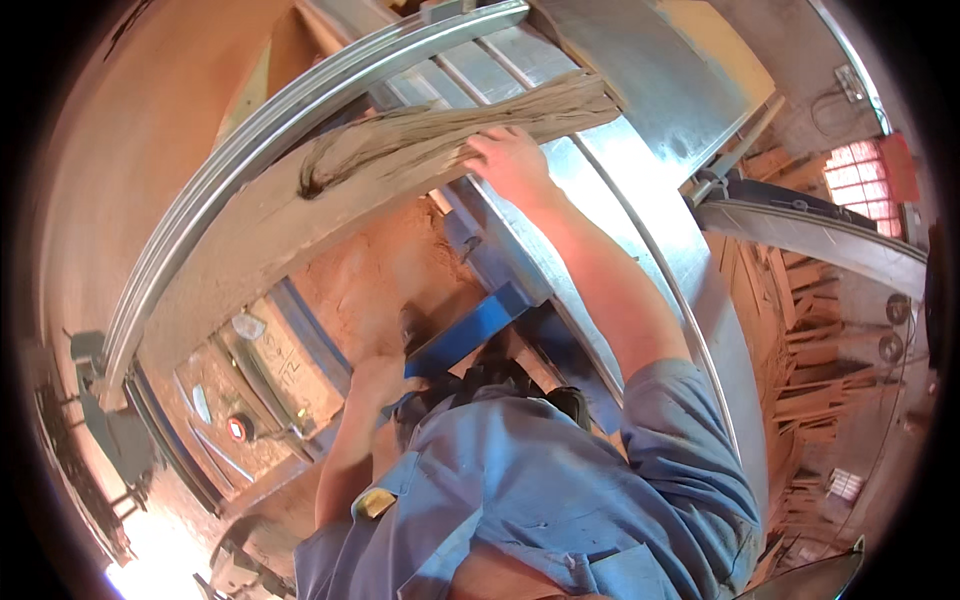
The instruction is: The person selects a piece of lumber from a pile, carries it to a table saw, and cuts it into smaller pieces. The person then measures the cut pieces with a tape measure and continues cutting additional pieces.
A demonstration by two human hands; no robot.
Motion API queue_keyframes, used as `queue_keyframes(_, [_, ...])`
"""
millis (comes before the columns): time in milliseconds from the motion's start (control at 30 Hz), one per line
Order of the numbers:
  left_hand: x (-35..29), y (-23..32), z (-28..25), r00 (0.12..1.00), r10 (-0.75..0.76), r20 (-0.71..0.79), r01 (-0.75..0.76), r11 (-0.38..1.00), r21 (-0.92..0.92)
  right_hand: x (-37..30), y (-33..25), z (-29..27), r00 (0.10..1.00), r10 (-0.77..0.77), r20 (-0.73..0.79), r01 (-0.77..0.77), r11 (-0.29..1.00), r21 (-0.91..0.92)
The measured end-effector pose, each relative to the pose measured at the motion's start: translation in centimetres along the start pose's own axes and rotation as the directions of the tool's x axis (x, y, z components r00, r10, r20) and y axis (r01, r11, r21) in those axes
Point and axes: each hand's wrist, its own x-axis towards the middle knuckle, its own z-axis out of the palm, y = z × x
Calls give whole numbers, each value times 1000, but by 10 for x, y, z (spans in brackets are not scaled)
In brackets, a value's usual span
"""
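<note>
A long, rough-edged wooden board [250, 235] runs slantwise across the metal machine table, with a dark, furrowed bark-like strip along its far right part. My right hand [510, 165] reaches forward onto the near edge of its right part, fingers curved over the wood and the thumb hidden. Lower and to the left, my left hand [378, 380] is beside the end of a blue metal bar [470, 330], below the board and apart from it. Its fingers are blurred and partly hidden, so I cannot see whether they grip anything.
A curved-looking metal rail [300, 100] runs beyond the board. The shiny metal table [640, 180] extends to the right. Sawdust [370, 265] covers the area under the board. A chipboard shelf [300, 365] with small tools and a tape roll [239, 428] sits left. Wood offcuts [810, 350] are heaped at right.
</note>
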Motion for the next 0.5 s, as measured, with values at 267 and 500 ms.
queue_keyframes(267, [42,8,-21,995,69,-71,-73,996,-54,27,33,-15,999,27,23,-26,999,-19])
queue_keyframes(500, [131,-63,-57,907,-371,-200,-357,-425,-832,55,60,-5,999,13,42,-9,996,-93])
